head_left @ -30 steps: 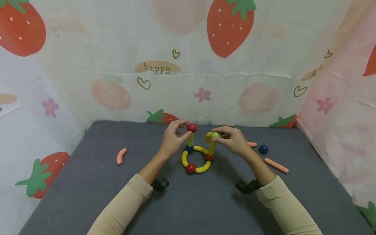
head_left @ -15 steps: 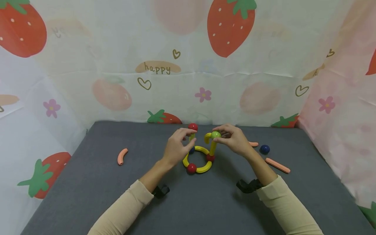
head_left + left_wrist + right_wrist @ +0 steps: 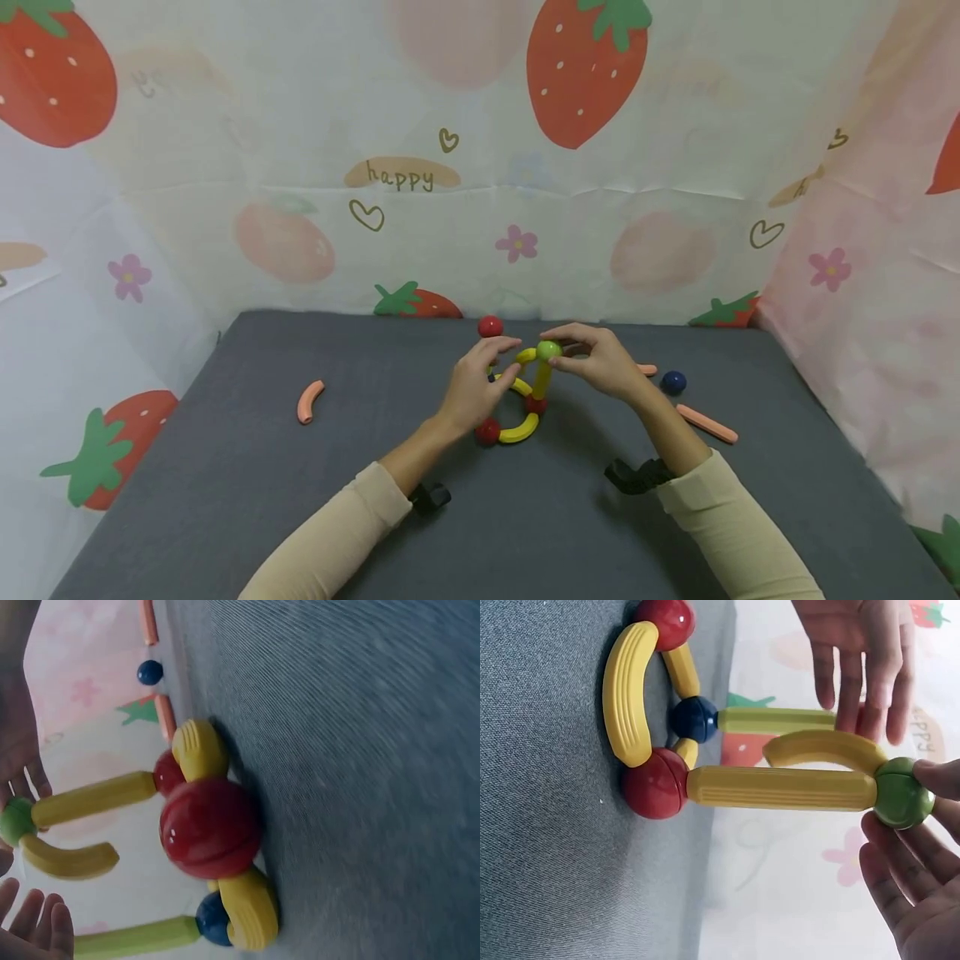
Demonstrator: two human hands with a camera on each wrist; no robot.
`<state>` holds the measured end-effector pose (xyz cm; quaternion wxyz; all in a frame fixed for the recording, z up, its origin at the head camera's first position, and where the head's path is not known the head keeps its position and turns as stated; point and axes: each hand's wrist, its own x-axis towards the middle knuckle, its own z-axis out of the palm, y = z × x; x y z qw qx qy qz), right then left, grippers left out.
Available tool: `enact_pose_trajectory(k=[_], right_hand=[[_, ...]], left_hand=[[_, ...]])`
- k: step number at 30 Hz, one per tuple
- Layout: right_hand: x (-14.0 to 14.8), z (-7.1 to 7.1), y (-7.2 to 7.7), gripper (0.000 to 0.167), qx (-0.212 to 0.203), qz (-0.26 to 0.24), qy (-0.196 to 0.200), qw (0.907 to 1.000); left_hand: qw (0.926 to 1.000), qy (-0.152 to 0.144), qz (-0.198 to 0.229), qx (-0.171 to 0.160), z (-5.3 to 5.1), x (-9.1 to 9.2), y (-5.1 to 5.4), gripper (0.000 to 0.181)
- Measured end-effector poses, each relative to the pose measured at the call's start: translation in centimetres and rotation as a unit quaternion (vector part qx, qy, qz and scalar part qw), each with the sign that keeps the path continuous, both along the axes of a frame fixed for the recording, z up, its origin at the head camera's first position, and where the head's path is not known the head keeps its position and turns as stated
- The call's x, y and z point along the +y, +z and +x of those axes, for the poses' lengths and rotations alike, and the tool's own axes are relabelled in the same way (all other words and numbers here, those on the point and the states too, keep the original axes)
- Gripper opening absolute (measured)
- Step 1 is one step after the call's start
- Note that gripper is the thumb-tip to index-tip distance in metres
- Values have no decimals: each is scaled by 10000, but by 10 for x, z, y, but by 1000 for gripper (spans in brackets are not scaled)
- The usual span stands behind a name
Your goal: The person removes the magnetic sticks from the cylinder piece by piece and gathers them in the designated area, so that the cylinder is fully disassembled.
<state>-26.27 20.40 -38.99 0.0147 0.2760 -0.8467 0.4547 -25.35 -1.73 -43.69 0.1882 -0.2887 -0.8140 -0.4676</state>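
My right hand (image 3: 600, 358) pinches a green ball (image 3: 548, 350) between thumb and fingers. This ball tops an upright straight yellow rod (image 3: 780, 787), and a curved yellow rod (image 3: 829, 748) juts from it toward my left hand (image 3: 476, 387). The left fingers are parted around that curved rod's free end in the head view; the wrist views show no grip on it. Below lies a ring of curved yellow rods (image 3: 519, 430) joined by red balls (image 3: 487, 431) and a blue ball (image 3: 695, 718). A light green rod (image 3: 776, 720) stands on the blue ball, topped by a red ball (image 3: 491, 326).
On the grey table (image 3: 247, 492), a curved salmon rod (image 3: 310, 402) lies at left. To the right are a loose blue ball (image 3: 673, 382), a straight salmon rod (image 3: 707, 423) and another salmon piece (image 3: 647, 369) partly behind the right hand. A printed cloth (image 3: 480, 217) hangs behind.
My left hand has moved right, from beside the upper red ball to the curved yellow rod. That rod's free end has swung slightly left. The right hand keeps holding the green ball.
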Motion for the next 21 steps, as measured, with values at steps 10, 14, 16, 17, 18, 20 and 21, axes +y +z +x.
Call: enact_pose_trajectory(k=[10, 14, 16, 17, 18, 20, 21], right_hand=[[0, -1, 1, 34, -4, 81, 106, 9999], [0, -2, 0, 35, -6, 97, 147, 9998], [-1, -3, -1, 35, 12, 104, 144, 9998], [-1, -3, -1, 35, 20, 104, 140, 9998], [-1, -3, -1, 35, 43, 110, 132, 9998], [-2, -4, -1, 35, 72, 108, 112, 9999], [-2, -3, -1, 35, 95, 121, 103, 9998]], left_hand=[[9856, -133, 895, -1431, -2, 12, -2, 30], [9814, -112, 942, -1668, -3, 14, -3, 32], [9807, -110, 917, -1725, -4, 14, -4, 33], [9803, -104, 895, -1756, -5, 14, -4, 33], [9798, -92, 873, -1796, -6, 14, -5, 33], [9790, -72, 819, -1867, -6, 14, -5, 31], [9782, -63, 789, -1919, -6, 14, -6, 30]])
